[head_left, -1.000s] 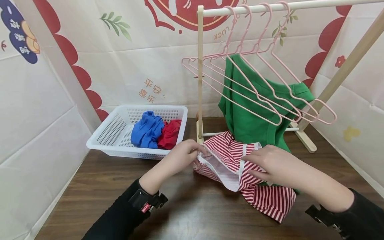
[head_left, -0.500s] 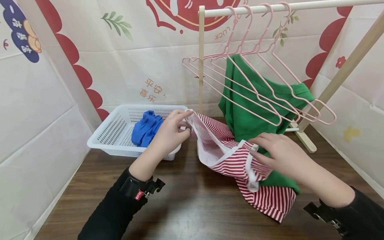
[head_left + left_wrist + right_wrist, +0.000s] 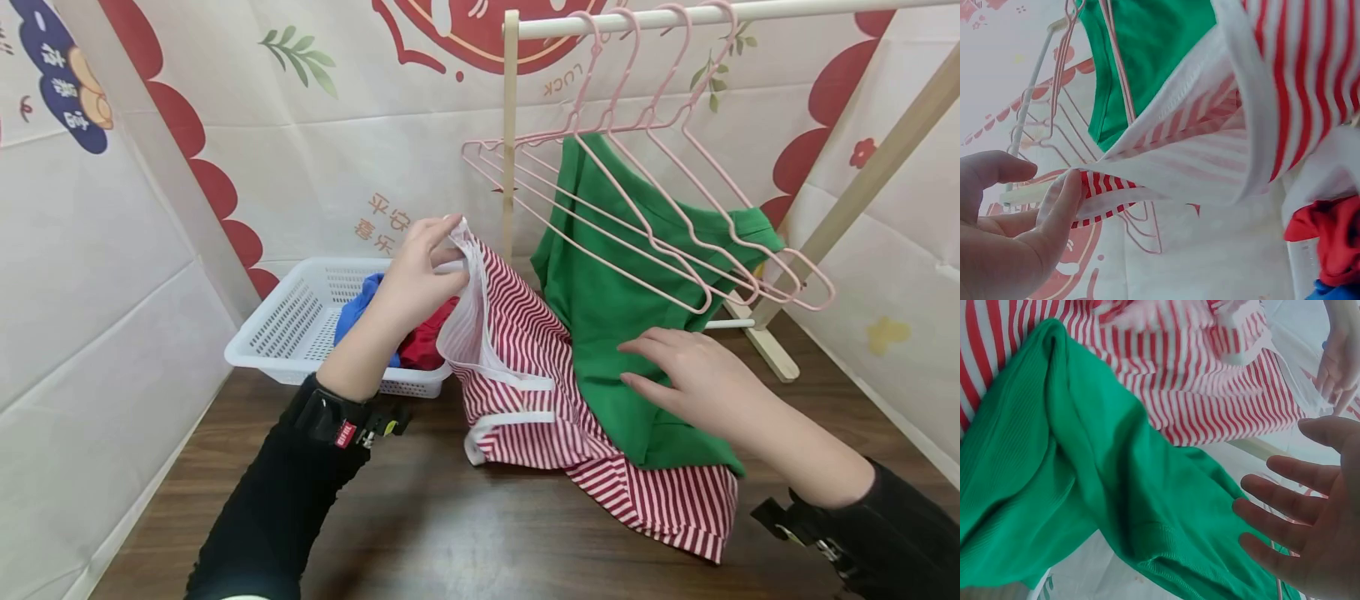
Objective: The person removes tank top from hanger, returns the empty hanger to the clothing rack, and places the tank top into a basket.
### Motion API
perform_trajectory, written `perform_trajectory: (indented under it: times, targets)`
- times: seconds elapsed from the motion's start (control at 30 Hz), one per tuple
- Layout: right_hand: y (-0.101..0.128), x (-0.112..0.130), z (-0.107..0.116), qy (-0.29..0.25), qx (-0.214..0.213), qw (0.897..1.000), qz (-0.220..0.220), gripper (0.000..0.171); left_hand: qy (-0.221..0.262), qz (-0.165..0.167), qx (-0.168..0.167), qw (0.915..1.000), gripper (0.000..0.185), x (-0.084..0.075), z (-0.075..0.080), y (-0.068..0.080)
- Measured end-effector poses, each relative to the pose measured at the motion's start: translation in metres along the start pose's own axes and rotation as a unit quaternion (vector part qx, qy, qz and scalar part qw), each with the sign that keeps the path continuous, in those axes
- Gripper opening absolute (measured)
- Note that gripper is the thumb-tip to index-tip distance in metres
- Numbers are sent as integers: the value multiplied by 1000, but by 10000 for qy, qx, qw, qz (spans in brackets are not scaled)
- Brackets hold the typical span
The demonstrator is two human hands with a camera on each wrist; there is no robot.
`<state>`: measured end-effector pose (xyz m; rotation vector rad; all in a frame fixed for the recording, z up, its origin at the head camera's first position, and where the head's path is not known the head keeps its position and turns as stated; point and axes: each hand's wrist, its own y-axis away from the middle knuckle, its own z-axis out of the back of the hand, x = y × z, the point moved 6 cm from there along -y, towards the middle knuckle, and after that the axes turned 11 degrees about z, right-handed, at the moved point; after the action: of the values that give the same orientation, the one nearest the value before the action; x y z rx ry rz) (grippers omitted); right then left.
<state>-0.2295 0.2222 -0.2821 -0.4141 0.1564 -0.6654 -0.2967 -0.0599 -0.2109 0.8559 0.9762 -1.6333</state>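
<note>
We pinch the white hem of the striped shirt (image 3: 525,367) in our left hand (image 3: 420,271), lifted above the basket (image 3: 277,333). Our right hand (image 3: 686,375), fingers spread, seems to hover over the green shirt (image 3: 607,308), right of the basket.

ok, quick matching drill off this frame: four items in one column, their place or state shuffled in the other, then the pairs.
1 striped garment
2 green shirt
3 red cloth
4 right hand

a open above the green fabric
b in the white basket
c on a pink hanger
d pinched and lifted by the left hand

Pairs: 1-d, 2-c, 3-b, 4-a
</note>
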Motion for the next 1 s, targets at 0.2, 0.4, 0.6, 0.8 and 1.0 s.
perform_trajectory:
  times: [0.2, 0.4, 0.6, 0.8, 1.0]
  targets:
    - [-1, -3, -2, -16, 118, 9999, -95, 29, 159, 63, -226, 9996, 75, -18, 9, -17]
    - [-3, -3, -3, 10, 87, 9999, -73, 29, 106, -162, -337, 9992, 79, -41, 9, -23]
    - [-7, -3, -5, -1, 195, 9997, -127, 30, -276, -920, 10, 9954, 75, -45, -22, -11]
    - [-8, -3, -6, 61, 292, 9994, -170, 31, -1309, -1742, 287, 9756, 69, -36, -53, 11]
    - [-9, -1, -8, 135, 285, 9994, -167, 32, -2159, -2666, 529, 9378, 59, -20, -82, 32]
